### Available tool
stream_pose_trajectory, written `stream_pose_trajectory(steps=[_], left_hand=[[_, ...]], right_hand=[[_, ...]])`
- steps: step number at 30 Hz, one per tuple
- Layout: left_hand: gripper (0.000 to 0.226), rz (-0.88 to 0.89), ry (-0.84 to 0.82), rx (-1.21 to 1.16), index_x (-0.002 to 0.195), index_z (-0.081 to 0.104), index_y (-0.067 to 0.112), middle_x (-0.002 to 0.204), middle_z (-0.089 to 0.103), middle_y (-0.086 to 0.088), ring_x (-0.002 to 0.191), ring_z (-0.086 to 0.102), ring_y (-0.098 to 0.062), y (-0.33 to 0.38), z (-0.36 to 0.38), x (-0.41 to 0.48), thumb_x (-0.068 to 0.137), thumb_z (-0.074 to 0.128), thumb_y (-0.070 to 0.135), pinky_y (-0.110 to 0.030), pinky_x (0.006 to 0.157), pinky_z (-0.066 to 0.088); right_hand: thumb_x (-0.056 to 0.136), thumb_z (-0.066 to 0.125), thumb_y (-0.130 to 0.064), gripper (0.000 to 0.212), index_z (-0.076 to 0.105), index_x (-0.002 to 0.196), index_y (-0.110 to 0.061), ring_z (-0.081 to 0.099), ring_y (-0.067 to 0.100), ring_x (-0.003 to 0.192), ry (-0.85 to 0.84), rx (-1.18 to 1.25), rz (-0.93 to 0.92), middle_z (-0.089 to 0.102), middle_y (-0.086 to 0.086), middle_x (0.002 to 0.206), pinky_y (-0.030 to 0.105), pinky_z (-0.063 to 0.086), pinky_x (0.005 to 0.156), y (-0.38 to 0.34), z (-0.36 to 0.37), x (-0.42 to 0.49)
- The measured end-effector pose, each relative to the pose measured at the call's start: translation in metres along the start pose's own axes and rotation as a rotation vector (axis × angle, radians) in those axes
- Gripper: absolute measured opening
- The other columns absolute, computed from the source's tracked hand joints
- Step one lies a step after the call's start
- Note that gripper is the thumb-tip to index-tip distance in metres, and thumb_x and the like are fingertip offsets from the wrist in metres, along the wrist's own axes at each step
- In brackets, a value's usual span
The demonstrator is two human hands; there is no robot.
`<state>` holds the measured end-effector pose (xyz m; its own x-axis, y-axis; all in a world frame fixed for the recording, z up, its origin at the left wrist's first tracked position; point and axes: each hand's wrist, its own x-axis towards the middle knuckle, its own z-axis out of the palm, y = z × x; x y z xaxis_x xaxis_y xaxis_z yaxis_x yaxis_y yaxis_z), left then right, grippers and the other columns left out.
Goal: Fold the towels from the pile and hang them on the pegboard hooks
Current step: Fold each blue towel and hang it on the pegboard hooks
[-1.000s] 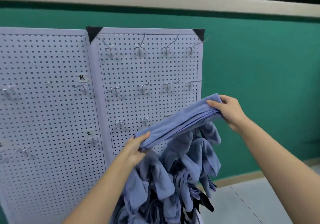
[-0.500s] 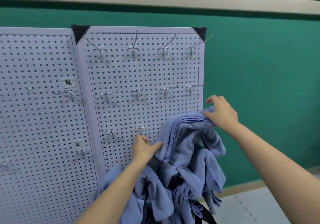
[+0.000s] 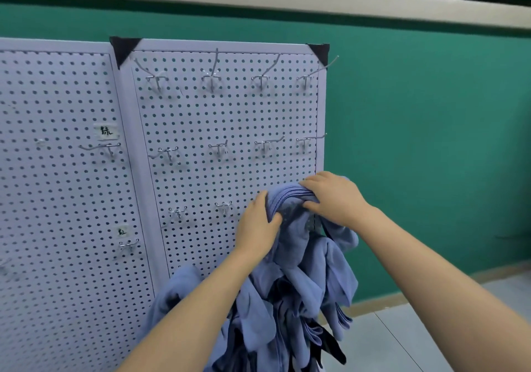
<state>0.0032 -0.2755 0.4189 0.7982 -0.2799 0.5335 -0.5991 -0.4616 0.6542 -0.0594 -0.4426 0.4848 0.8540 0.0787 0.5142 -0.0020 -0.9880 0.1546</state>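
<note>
Since a second ago the folded blue-grey cloth towel (image 3: 290,197) has gone from a flat band stretched between my hands to a hump bent over at the right edge of the white perforated pegboard (image 3: 230,113), low on the panel, and both hands have drawn in close together. My left hand (image 3: 257,228) grips the left fall of the towel, fingers curled round the cloth with the thumb across the front. My right hand (image 3: 334,196) pinches the crest, fingers laid over the top and thumb tucked underneath.

I cannot see the hook that should carry it, because cloth and hands cover that spot. That is my main worry: if the wire has not passed under the whole fold, the towel will probably slide off when I let go, or hang by one layer and fall open. The bunch of blue towels (image 3: 321,274) hanging directly below touches it and crowds the place, so a tug here could drag one of those loose. Several bare wire hooks (image 3: 222,206) stand free to the left if this spot proves too full.

The towel is soft and limp. Its layers show as thin stacked lines along the crest, still fairly even, and both ends droop into the bunch beneath.
</note>
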Motion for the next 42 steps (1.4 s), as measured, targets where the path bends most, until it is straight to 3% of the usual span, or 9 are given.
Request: stream_pose_trajectory(steps=[5, 9, 17, 20, 24, 31, 33, 37, 42], left_hand=[[0.018, -0.036, 0.045, -0.041, 0.101, 0.054, 0.016, 0.074, 0.055, 0.002, 0.062, 0.048, -0.011, 0.008, -0.013, 0.009, 0.093, 0.04, 0.007, -0.019, 0.052, 0.035], [0.02, -0.079, 0.025, -0.042, 0.08, 0.046, 0.018, 0.068, 0.047, 0.003, 0.056, 0.039, -0.01, 0.008, -0.02, 0.017, 0.093, 0.038, 0.006, -0.024, 0.05, 0.029], [0.031, 0.04, -0.06, 0.151, 0.129, 0.052, 0.024, 0.112, 0.06, -0.001, 0.101, 0.056, -0.024, 0.009, -0.023, 0.019, 0.098, 0.044, 0.027, -0.038, 0.086, 0.047], [0.047, 0.037, -0.083, 0.215, 0.145, 0.035, 0.024, 0.128, 0.047, -0.004, 0.116, 0.049, -0.024, 0.005, -0.017, 0.015, 0.099, 0.044, 0.031, -0.036, 0.096, 0.041], [0.047, 0.068, 0.01, 0.07, 0.145, 0.037, 0.022, 0.129, 0.047, -0.003, 0.113, 0.05, -0.019, -0.001, -0.009, 0.012, 0.099, 0.045, 0.02, -0.024, 0.088, 0.037], [0.066, 0.024, -0.097, 0.101, 0.153, 0.009, 0.025, 0.153, 0.024, -0.002, 0.133, 0.036, -0.019, -0.011, 0.0, -0.01, 0.099, 0.048, 0.025, -0.029, 0.1, 0.036], [0.067, -0.018, -0.12, 0.075, 0.152, 0.012, 0.025, 0.151, 0.03, -0.004, 0.133, 0.037, -0.021, -0.012, -0.008, -0.021, 0.097, 0.05, 0.029, -0.033, 0.103, 0.035], [0.061, -0.067, -0.164, 0.034, 0.15, 0.023, 0.022, 0.148, 0.037, -0.006, 0.127, 0.048, -0.027, -0.008, -0.026, -0.054, 0.097, 0.052, 0.024, -0.044, 0.103, 0.042], [0.048, -0.076, -0.151, 0.016, 0.143, 0.038, 0.019, 0.143, 0.043, -0.008, 0.119, 0.053, -0.027, 0.006, -0.045, -0.086, 0.097, 0.052, 0.022, -0.041, 0.102, 0.044]], right_hand=[[0.096, 0.043, -0.02, 0.017, 0.055, 0.104, -0.011, 0.057, 0.028, 0.097, 0.093, -0.161, -0.05, 0.064, 0.005, 0.102, 0.034, 0.036, 0.071, -0.037, -0.016, 0.003], [0.099, 0.037, -0.017, 0.018, 0.051, 0.106, -0.008, 0.051, 0.03, 0.08, 0.052, 0.151, 0.278, 0.059, 0.009, 0.094, 0.03, 0.03, 0.064, -0.066, -0.004, 0.008], [0.099, 0.039, -0.008, 0.02, 0.059, 0.103, -0.012, 0.055, 0.018, 0.094, -0.006, 1.267, 0.533, 0.063, 0.005, 0.1, 0.026, 0.044, 0.079, -0.049, 0.044, -0.006], [0.095, 0.049, -0.01, 0.015, 0.058, 0.083, -0.008, 0.052, 0.015, 0.077, -0.004, 1.186, 0.526, 0.06, 0.004, 0.078, 0.024, 0.044, 0.069, -0.046, 0.059, -0.013], [0.094, 0.048, -0.006, 0.012, 0.059, 0.094, -0.012, 0.054, 0.011, 0.076, 0.215, 1.087, 0.536, 0.062, 0.0, 0.084, 0.013, 0.042, 0.065, -0.054, 0.063, -0.009], [0.092, 0.062, -0.016, 0.026, 0.057, 0.117, -0.016, 0.057, 0.008, 0.091, 0.17, 1.015, 0.448, 0.062, -0.008, 0.098, 0.016, 0.048, 0.081, -0.066, 0.074, -0.037], [0.09, 0.063, -0.015, 0.038, 0.053, 0.126, -0.015, 0.056, 0.008, 0.097, 0.173, 1.002, 0.42, 0.062, -0.007, 0.108, 0.011, 0.044, 0.081, -0.069, 0.068, -0.049], [0.091, 0.063, -0.013, 0.055, 0.041, 0.141, -0.011, 0.054, 0.023, 0.121, 0.085, 0.946, 0.457, 0.056, 0.007, 0.134, 0.04, 0.045, 0.101, -0.082, 0.057, -0.077], [0.093, 0.058, -0.014, 0.051, 0.041, 0.141, -0.011, 0.049, 0.025, 0.125, 0.099, 0.858, 0.447, 0.052, 0.008, 0.138, 0.036, 0.042, 0.102, -0.095, 0.033, -0.097]])
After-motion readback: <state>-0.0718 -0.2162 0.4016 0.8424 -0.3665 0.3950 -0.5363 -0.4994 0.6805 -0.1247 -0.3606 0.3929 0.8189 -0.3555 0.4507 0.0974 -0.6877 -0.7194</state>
